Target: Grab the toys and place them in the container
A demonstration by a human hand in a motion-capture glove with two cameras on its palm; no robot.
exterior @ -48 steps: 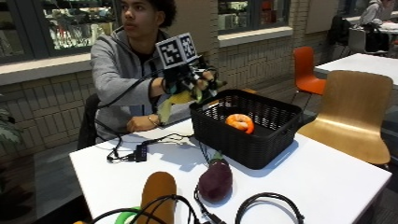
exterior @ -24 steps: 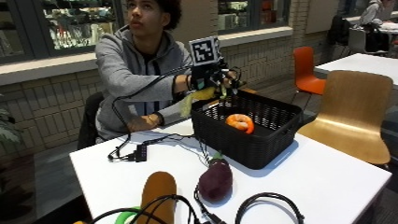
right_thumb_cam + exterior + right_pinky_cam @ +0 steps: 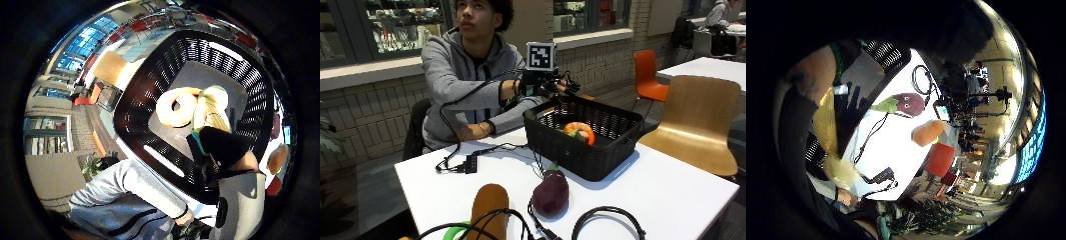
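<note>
I'm starting at the near left of the table (image 3: 666, 185), where a tan bread toy (image 3: 490, 207) lies, with a purple eggplant toy (image 3: 551, 192) just to its right, both near the front edge among black cables (image 3: 606, 220). Further back on the left, a small black adapter (image 3: 470, 163) sits with its cords running toward the person's bare hand (image 3: 477, 131), which rests at the far edge. Moving right, the basket (image 3: 583, 150) stands mid-table, and inside it I see an orange ring toy (image 3: 578, 131) on the floor of the basket. My gloved right hand (image 3: 549, 86) hangs above the basket's far left rim. The thumb-side palm view shows a yellow corn toy (image 3: 212, 112) with a green end right by the palm, over the ring and the basket floor, fingers (image 3: 220, 145) curled round it. To the far right stand a wooden chair (image 3: 699, 125) and an orange chair (image 3: 649, 75).
</note>
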